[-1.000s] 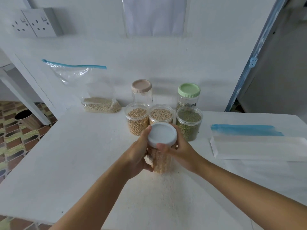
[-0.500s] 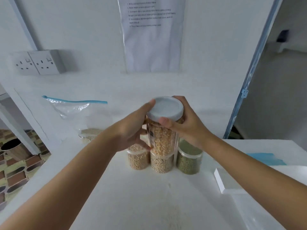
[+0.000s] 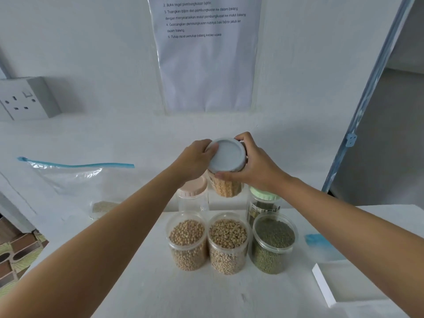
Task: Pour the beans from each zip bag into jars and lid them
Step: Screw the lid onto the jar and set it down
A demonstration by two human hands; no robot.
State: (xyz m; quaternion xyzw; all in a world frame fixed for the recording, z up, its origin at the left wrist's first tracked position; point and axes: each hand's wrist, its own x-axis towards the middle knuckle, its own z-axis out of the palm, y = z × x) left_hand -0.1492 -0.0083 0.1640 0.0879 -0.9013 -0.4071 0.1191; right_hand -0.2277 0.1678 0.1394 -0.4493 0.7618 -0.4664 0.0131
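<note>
I hold a clear jar of yellow beans (image 3: 227, 187) with a white lid (image 3: 226, 157) in the air above the back row of jars. My left hand (image 3: 195, 159) grips its left side and lid edge, my right hand (image 3: 254, 164) grips the right side. Below, two open jars of tan beans (image 3: 188, 242) (image 3: 228, 244) and an open jar of green beans (image 3: 273, 242) stand in a front row. Behind them stand a pink-lidded jar (image 3: 192, 196) and a green-lidded jar (image 3: 263, 203). A zip bag (image 3: 75, 182) with a little grain leans on the wall at left.
The white table (image 3: 160, 290) carries a flat white sheet (image 3: 348, 283) and a blue-zip bag (image 3: 319, 242) at the right. A printed sheet (image 3: 206, 53) hangs on the wall, a socket (image 3: 25, 99) at left. A blue door frame (image 3: 367, 95) stands to the right.
Both hands lifted the white-lidded jar off the table and carried it forward and up, past the front row to above the back jars. My view tilted upward.
</note>
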